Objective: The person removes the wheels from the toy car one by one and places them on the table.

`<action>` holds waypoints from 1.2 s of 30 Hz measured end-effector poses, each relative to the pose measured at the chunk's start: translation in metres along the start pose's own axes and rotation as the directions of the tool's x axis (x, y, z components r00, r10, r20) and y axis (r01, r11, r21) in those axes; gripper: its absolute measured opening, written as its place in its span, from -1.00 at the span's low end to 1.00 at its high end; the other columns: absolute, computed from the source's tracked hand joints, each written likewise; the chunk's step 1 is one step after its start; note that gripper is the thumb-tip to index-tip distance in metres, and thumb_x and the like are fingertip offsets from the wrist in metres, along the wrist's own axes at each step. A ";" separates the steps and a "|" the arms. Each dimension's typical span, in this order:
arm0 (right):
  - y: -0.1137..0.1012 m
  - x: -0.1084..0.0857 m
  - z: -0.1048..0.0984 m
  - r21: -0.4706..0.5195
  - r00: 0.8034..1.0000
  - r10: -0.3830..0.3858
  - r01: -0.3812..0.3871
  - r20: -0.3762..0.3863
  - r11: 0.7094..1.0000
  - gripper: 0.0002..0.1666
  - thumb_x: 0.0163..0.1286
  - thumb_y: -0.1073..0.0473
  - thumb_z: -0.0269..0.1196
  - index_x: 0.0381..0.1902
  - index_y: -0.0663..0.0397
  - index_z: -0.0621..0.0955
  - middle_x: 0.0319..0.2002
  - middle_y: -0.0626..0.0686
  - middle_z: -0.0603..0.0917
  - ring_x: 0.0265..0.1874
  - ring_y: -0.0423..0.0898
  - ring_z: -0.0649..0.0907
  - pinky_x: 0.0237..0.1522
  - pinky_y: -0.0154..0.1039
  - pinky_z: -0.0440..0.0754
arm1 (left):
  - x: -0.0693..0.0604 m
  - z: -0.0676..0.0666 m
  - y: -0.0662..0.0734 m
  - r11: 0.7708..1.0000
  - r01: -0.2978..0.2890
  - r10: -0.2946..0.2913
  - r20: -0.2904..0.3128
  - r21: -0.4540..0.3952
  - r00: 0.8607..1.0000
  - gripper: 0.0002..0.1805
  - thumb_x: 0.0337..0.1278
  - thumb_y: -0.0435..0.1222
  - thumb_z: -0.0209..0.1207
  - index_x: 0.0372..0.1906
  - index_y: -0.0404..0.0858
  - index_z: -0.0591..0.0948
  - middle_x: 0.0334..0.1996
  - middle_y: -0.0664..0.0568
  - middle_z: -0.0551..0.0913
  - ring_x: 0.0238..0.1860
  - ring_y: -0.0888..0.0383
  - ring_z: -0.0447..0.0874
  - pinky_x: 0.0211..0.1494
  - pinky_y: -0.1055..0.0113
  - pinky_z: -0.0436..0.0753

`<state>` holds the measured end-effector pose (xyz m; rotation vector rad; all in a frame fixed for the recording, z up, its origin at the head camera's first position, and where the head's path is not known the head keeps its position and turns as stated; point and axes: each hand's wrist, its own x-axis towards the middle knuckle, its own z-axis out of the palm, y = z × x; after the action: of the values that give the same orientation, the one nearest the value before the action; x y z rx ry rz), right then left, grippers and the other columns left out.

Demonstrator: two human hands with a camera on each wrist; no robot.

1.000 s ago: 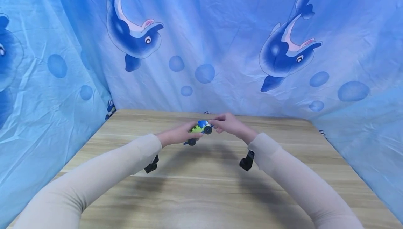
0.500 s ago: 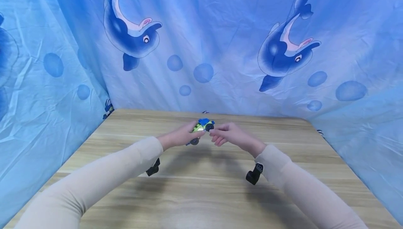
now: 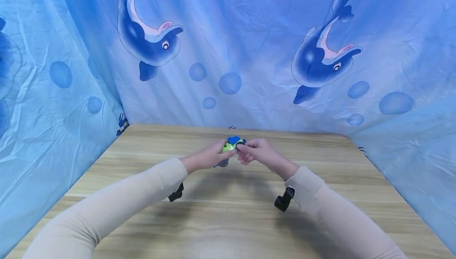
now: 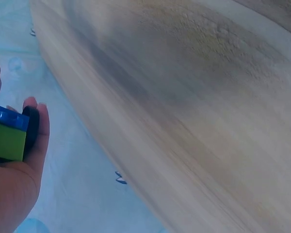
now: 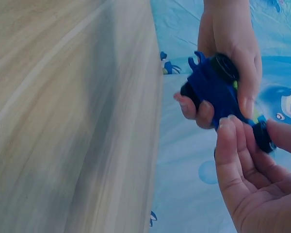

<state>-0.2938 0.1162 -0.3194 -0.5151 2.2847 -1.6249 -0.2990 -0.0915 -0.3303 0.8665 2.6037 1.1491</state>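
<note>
A small toy car of blue and lime-green bricks with black wheels [image 3: 234, 140] is held above the table [image 3: 221, 219]. My left hand [image 3: 206, 157] grips its body, thumb along the near side. My right hand [image 3: 265, 155] pinches a black front wheel between thumb and fingers. The right wrist view shows the car's blue underside [image 5: 216, 94], the left hand [image 5: 237, 43] around it and the right hand [image 5: 257, 189] at the wheel [image 5: 264, 137]. At the left edge of the left wrist view are green and blue bricks [image 4: 7, 138] beside a hand [image 4: 12, 194].
A blue curtain [image 3: 249, 33] printed with dolphins and bubbles hangs behind the table and along both sides. Black wrist cameras sit under the left sleeve [image 3: 176, 193] and the right sleeve [image 3: 284, 199]. Both forearms reach over the table.
The car and left hand have shifted slightly right and down. My right hand has moved from the car's front end down to its front wheel, which it now pinches.
</note>
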 end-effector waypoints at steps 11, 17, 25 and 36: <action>0.004 0.004 0.015 -0.050 0.994 -0.030 0.025 -0.109 0.998 -0.58 0.49 -0.03 0.10 -0.32 0.23 0.62 -0.52 0.10 0.65 -0.54 -0.05 0.64 -0.34 -0.12 0.69 | 0.000 0.005 -0.001 0.997 0.068 -0.071 -0.125 -0.025 0.990 -0.61 0.43 -0.07 0.00 0.05 -0.32 0.38 -0.32 -0.05 0.44 -0.39 0.14 0.39 -0.35 0.34 0.43; 0.005 0.004 0.016 -0.148 0.973 -0.078 0.047 -0.215 0.988 -0.59 0.44 -0.07 0.17 -0.45 0.14 0.64 -0.52 0.11 0.68 -0.47 0.06 0.64 -0.42 -0.25 0.61 | 0.004 0.006 -0.003 0.997 0.076 -0.080 -0.129 -0.033 0.988 -0.59 0.44 -0.05 -0.02 0.07 -0.31 0.37 -0.29 -0.06 0.45 -0.33 0.13 0.42 -0.29 0.33 0.44; 0.011 0.009 0.015 -0.234 0.978 -0.127 0.086 -0.167 0.968 -0.58 0.45 -0.05 0.16 -0.47 0.13 0.64 -0.57 0.08 0.65 -0.59 -0.12 0.59 -0.45 -0.21 0.62 | 0.010 0.012 -0.016 0.993 0.093 -0.102 -0.147 -0.069 0.984 -0.60 0.45 -0.06 -0.02 0.10 -0.31 0.38 -0.24 -0.07 0.48 -0.29 0.12 0.45 -0.25 0.32 0.47; 0.006 0.010 0.001 0.027 0.956 -0.051 0.062 -0.289 0.998 -0.65 0.25 0.04 0.38 -0.29 0.25 0.59 -0.41 0.13 0.72 -0.42 0.04 0.72 -0.21 -0.09 0.72 | 0.015 0.008 -0.005 0.991 0.116 -0.125 -0.143 -0.073 0.982 -0.57 0.45 -0.03 -0.04 0.13 -0.30 0.35 -0.25 -0.07 0.46 -0.31 0.10 0.43 -0.26 0.31 0.45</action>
<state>-0.3035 0.1129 -0.3255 -0.3572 2.4586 -1.8734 -0.3101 -0.0806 -0.3387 0.6234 2.6757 1.3000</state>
